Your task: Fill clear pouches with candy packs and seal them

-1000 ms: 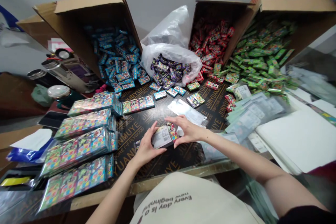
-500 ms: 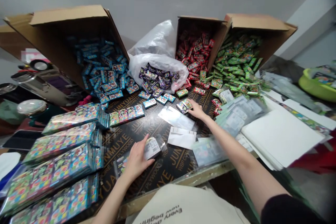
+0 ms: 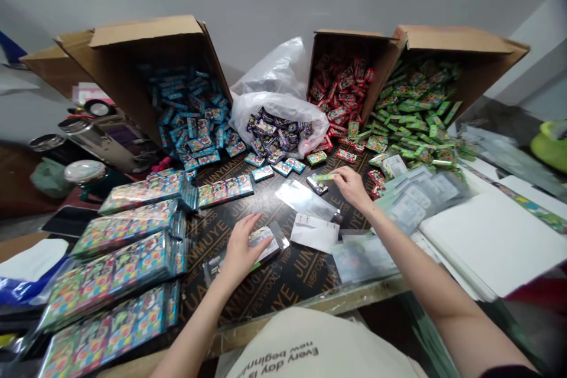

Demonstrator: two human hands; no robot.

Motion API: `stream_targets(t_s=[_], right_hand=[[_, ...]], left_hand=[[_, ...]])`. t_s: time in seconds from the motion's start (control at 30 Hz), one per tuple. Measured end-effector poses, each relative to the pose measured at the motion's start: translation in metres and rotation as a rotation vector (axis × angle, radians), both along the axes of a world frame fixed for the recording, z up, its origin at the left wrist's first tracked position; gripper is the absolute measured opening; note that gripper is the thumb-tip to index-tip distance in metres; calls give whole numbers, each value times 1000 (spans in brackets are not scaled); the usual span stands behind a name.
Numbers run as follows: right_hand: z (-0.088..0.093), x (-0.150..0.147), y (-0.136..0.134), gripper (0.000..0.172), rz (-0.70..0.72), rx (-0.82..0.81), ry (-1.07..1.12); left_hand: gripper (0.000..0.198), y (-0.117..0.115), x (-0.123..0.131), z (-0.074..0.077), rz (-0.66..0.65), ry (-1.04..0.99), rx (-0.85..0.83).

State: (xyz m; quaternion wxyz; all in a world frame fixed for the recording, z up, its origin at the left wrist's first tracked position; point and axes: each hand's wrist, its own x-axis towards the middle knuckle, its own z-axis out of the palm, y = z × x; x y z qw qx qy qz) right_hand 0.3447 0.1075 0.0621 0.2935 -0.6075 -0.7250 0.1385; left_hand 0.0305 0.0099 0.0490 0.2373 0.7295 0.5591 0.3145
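My left hand [image 3: 241, 248] is low at the table's front. Its thumb and fingers are around a pale printed box [image 3: 267, 237] in a clear plastic sleeve, partly hidden by the hand. In the middle right, my right hand [image 3: 354, 188] pinches a thin green box [image 3: 326, 177] by one end. Right under that box lies a small blue-edged box [image 3: 316, 185] on the table. Between the hands lie a clear plastic sleeve [image 3: 305, 198] and a folded white card [image 3: 314, 233]. Several small blue boxes [image 3: 262, 173] and one green box [image 3: 316, 157] lie further back.
Cartons of blue boxes [image 3: 195, 112], red boxes [image 3: 341, 88] and green boxes [image 3: 414, 100] stand at the back. Between them sits a plastic bag [image 3: 241, 115] of purple boxes. Wrapped packs [image 3: 110, 271] are stacked left. White sheets [image 3: 491, 236] and clear sleeves [image 3: 411, 201] lie right.
My right hand has raised the green box off the blue-edged one beside it. My left hand remains around the sleeved box, which sits slightly more tilted. The whole view has shifted somewhat.
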Motion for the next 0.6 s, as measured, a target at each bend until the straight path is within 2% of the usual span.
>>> stream_targets(t_s=[0.07, 0.13, 0.17, 0.23, 0.27, 0.3, 0.33, 0.37, 0.43, 0.53, 0.6], right_hand=[[10, -34, -18, 31, 305, -204, 147], [14, -68, -38, 35, 574, -401, 204], [14, -81, -47, 35, 627, -439, 234], [12, -99, -62, 32, 599, -384, 301], [10, -104, -68, 42, 567, -312, 321], [9, -107, -72, 59, 555, -237, 323], [7, -108, -76, 76, 572, -172, 309], [6, -109, -80, 86, 604, -123, 284], [2, -108, -84, 84, 643, -57, 235], [-8, -104, -86, 72, 557, 14, 190], [-16, -100, -83, 72, 518, 38, 135]], left_hand=[[57, -1, 17, 10, -22, -172, -109], [45, -3, 32, 13, -100, -330, -336], [37, -4, 37, 13, -126, -411, -455], [35, -7, 41, 9, -103, -588, -620], [36, -9, 40, 6, -57, -681, -659], [35, -11, 38, 4, -5, -763, -675], [35, -12, 35, 1, 31, -821, -681], [36, -14, 32, -1, 40, -840, -683], [39, -15, 22, -5, 18, -755, -630], [43, -15, 3, -13, -2, -358, -344], [70, -15, -11, -20, -25, -30, -176]])
